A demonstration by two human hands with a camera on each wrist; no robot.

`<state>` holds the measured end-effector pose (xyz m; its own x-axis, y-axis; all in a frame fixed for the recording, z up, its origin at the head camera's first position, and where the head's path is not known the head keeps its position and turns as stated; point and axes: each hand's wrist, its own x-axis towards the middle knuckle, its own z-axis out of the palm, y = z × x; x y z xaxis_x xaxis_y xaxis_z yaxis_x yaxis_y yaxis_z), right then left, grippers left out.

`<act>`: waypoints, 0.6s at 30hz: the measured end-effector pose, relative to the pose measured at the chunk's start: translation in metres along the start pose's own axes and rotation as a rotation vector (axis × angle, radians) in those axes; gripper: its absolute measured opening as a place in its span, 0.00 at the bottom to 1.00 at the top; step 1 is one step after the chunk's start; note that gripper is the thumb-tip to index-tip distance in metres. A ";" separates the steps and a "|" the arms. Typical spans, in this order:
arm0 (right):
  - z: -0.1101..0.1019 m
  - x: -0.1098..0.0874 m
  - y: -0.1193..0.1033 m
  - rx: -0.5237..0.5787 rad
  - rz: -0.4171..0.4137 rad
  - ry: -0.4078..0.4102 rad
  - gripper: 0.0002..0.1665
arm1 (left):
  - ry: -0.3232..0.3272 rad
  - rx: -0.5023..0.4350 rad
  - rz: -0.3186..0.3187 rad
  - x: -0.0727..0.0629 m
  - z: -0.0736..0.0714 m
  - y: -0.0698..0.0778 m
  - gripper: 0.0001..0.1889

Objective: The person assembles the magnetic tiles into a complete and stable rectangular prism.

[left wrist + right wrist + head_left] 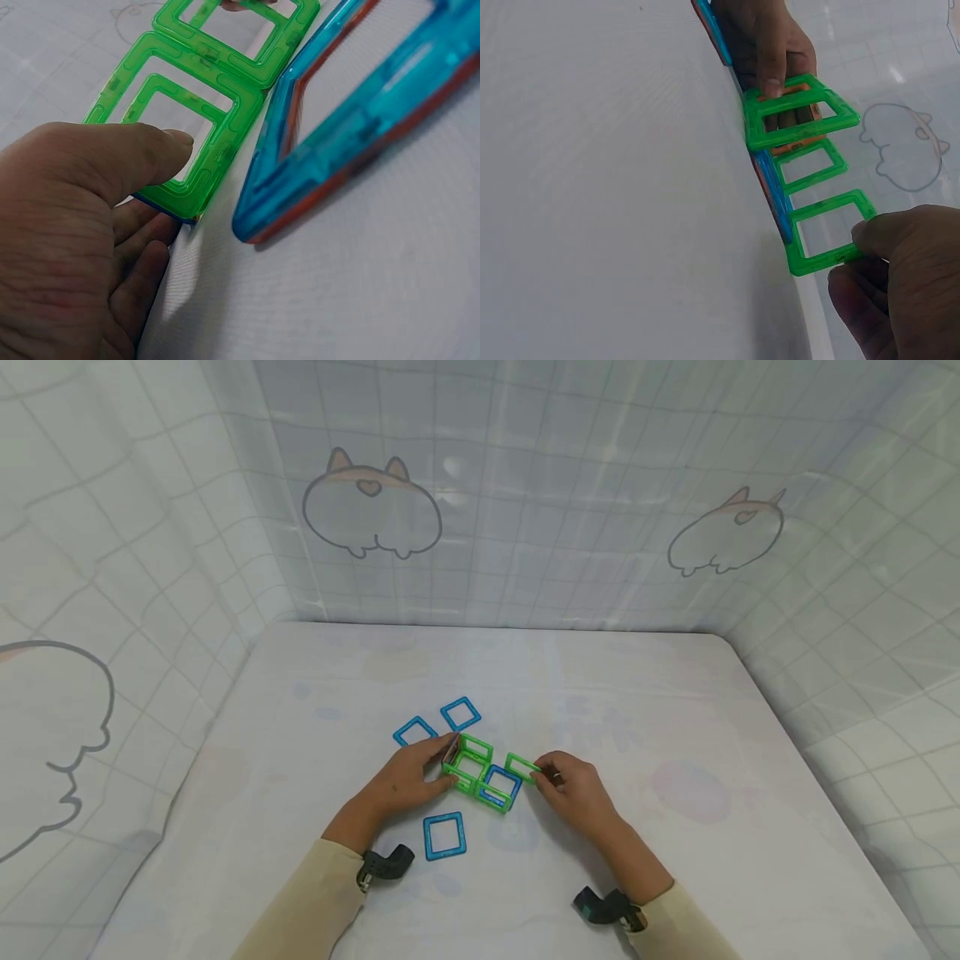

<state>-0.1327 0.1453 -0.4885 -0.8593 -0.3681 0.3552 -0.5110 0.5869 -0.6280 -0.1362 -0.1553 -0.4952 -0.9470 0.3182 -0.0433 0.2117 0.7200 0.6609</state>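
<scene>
Nearest you: a loose blue tile (446,855), flat on the surface (600,693), just this side of the build (476,783).

Next out, your left hand (408,777), clamped on the build's left end: thumb over the near green wall, other fingers round the end, partly hidden. Your right hand (576,787) pinches a green tile (829,203) between thumb and fingers, at the build's right side.

The build sits between your hands: green-walled box at left, blue base (507,773) at right with a green wall along its near side. The pinched tile is tilted by the base's far right corner; whether they touch, you can't tell from here.

Step in hand, by the look of it: walling the second cell. Next move likely calls for lining the tile's lower edge up with the base's bare edge and letting it seat, left hand steady so the box doesn't get dragged.

Beyond: two more blue tiles, one left (407,728), one right (448,719), lying loose. Farthest, a printed curtain (540,485).
</scene>
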 end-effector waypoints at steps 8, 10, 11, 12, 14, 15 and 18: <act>0.007 0.005 -0.002 -0.008 -0.016 0.002 0.08 | -0.002 0.009 -0.001 -0.002 -0.002 0.002 0.39; 0.008 0.006 -0.002 -0.006 -0.015 0.000 0.08 | -0.004 0.006 -0.003 -0.002 -0.002 0.002 0.39; 0.009 0.007 -0.003 -0.003 -0.012 -0.004 0.07 | -0.004 0.007 -0.004 -0.002 -0.002 0.002 0.39; 0.009 0.008 -0.003 -0.002 -0.008 -0.008 0.07 | -0.005 0.007 -0.002 -0.001 -0.002 0.002 0.39; 0.010 0.008 -0.003 0.002 0.000 -0.018 0.07 | -0.004 0.008 0.010 -0.001 -0.002 0.002 0.39; 0.010 0.009 -0.003 0.007 0.005 -0.023 0.07 | -0.004 0.007 0.011 -0.001 -0.002 0.001 0.39; 0.011 0.010 -0.004 0.010 0.017 -0.030 0.06 | -0.004 0.009 0.009 0.000 -0.001 0.001 0.39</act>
<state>-0.1389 0.1312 -0.4898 -0.8665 -0.3801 0.3236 -0.4963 0.5861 -0.6404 -0.1359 -0.1556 -0.4934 -0.9440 0.3275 -0.0406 0.2225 0.7224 0.6547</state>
